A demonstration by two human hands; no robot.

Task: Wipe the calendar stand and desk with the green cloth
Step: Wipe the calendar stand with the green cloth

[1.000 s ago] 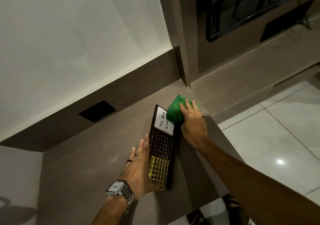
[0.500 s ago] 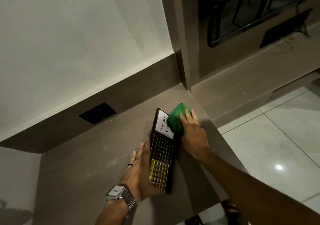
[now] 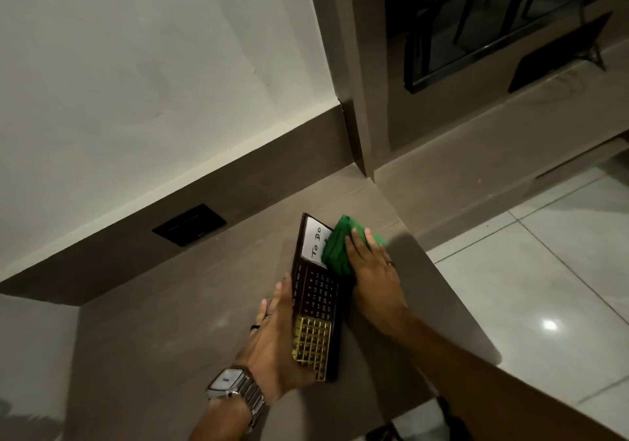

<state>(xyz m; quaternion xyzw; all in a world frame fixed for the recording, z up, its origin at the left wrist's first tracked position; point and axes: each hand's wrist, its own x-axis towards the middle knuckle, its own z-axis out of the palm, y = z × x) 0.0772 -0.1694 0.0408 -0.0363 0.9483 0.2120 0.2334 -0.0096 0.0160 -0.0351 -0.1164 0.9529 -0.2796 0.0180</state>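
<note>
Item: calendar stand (image 3: 315,301), lying on the surface (image 3: 177,304); my left hand (image 3: 275,342) steadies its near left edge, fingers spread flat. Item: green cloth (image 3: 338,250), bunched under my right hand (image 3: 372,280), fingers pressing it onto the stand's far right corner.

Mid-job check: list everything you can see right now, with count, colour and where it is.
calendar stand: 1, dark frame with a white "To Do" panel, date grid and gold grid, on the desk between the hands
green cloth: 1, green, bunched, on the stand's far right end under the right hand
desk: 1, brown, fills the lower middle
socket plate: 1, black, on the brown upstand behind the desk
wall: 1, white, upper left
floor tiles: several, pale and glossy, right
wristwatch: 1, silver, left wrist
left hand: 1, steadying the stand's near left edge
right hand: 1, pressing the cloth
</note>
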